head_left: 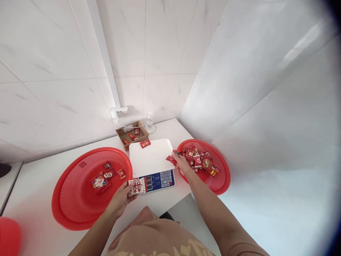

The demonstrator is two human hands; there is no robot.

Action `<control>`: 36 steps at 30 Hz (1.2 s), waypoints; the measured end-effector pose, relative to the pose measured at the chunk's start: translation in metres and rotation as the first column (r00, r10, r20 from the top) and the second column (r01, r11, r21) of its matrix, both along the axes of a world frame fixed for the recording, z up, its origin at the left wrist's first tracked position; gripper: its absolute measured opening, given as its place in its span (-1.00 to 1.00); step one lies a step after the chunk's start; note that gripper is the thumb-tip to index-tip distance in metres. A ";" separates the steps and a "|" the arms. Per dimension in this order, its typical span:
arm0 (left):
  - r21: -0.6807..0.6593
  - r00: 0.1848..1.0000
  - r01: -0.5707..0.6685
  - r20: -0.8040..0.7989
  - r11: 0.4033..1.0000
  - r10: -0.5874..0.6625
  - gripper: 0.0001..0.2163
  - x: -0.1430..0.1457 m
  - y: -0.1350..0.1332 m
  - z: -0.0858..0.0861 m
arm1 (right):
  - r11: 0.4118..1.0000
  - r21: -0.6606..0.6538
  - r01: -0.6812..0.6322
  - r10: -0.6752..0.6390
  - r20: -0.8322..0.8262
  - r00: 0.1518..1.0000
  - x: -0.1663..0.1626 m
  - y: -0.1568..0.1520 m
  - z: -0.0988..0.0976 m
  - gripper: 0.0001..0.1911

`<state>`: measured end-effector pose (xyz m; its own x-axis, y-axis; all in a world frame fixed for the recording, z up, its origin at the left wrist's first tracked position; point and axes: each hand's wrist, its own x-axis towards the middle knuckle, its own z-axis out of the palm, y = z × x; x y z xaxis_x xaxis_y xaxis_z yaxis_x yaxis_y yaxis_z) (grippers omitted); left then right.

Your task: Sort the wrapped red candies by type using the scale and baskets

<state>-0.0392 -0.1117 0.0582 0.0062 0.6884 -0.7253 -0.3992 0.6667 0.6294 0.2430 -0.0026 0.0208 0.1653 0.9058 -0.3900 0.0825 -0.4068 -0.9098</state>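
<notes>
My left hand (122, 198) is closed on a white and red printed packet (137, 187), held over the front left corner of a digital scale (160, 180). My right hand (182, 162) is closed on a red candy packet (171, 159) between the scale's white pan (149, 158) and the right red basket (225, 177). One small red packet (145, 143) lies at the back edge of the pan. Many red wrapped candies (197, 158) are heaped in the right basket. The left red basket (69, 177) holds several packets (100, 183).
Behind the pan stands a cardboard box (122, 137) with several red packets inside. A clear bottle (149, 121) is beside it, near a cable and wall socket (122, 112). The white table (34, 185) meets tiled walls. Part of another red container (9, 236) shows at the lower left.
</notes>
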 end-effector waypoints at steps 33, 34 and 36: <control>-0.021 0.991 -0.124 0.043 0.992 0.125 -0.90 -0.019 0.001 -0.003 | 0.663 -0.385 -0.642 0.684 0.661 0.310 -0.093 0.088 0.015 -0.29; -0.022 0.992 -0.120 0.043 0.993 0.121 -0.90 -0.019 0.001 -0.003 | 0.655 -0.395 -0.645 0.687 0.667 0.290 -0.094 0.080 0.019 -0.33; -0.027 0.992 -0.116 0.037 0.993 0.117 -0.90 -0.018 0.000 -0.004 | 0.637 -0.388 -0.666 0.690 0.673 0.267 -0.105 0.065 0.024 -0.35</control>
<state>-0.0574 -0.1114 0.0541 -0.0450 0.6676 -0.7432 -0.4987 0.6296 0.5957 0.1381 0.0625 0.0448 -0.2880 0.8254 -0.4856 0.9265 0.1118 -0.3594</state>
